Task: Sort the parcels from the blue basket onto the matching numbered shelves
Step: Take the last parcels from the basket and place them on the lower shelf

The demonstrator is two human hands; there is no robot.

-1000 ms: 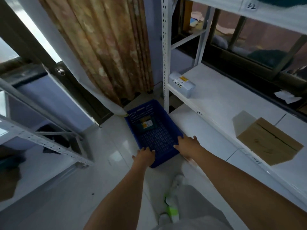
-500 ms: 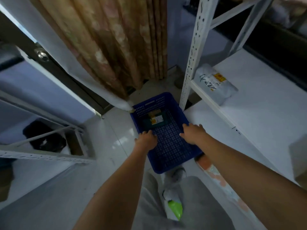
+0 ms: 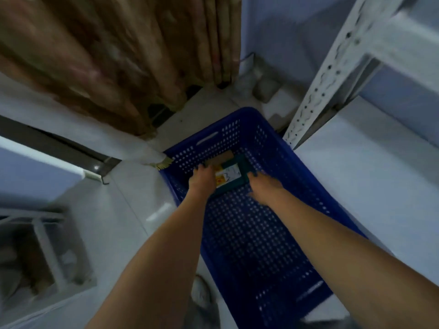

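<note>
I look down into the blue basket (image 3: 266, 233), which stands on the pale floor (image 3: 133, 210) next to the white post (image 3: 325, 74) of the shelf rack. Only at its far end I see parcels: a dark green parcel (image 3: 234, 176) with a white and yellow label, and behind it a brown parcel (image 3: 222, 159), touching it.

Both arms reach into the basket. The left hand (image 3: 202, 180) lies on the left edge of the green parcel, the fingers bent down over it, but the picture is blurred and I cannot tell if they really grip it. The right hand (image 3: 263, 186) is at the right edge of the same parcel, fingertips (image 3: 253, 175) touching or almost touching its corner; if it holds the parcel I cannot tell.

A brown curtain (image 3: 142, 55) hangs behind the basket. At the right side a white shelf board (image 3: 368, 162) lies low beside the basket.
</note>
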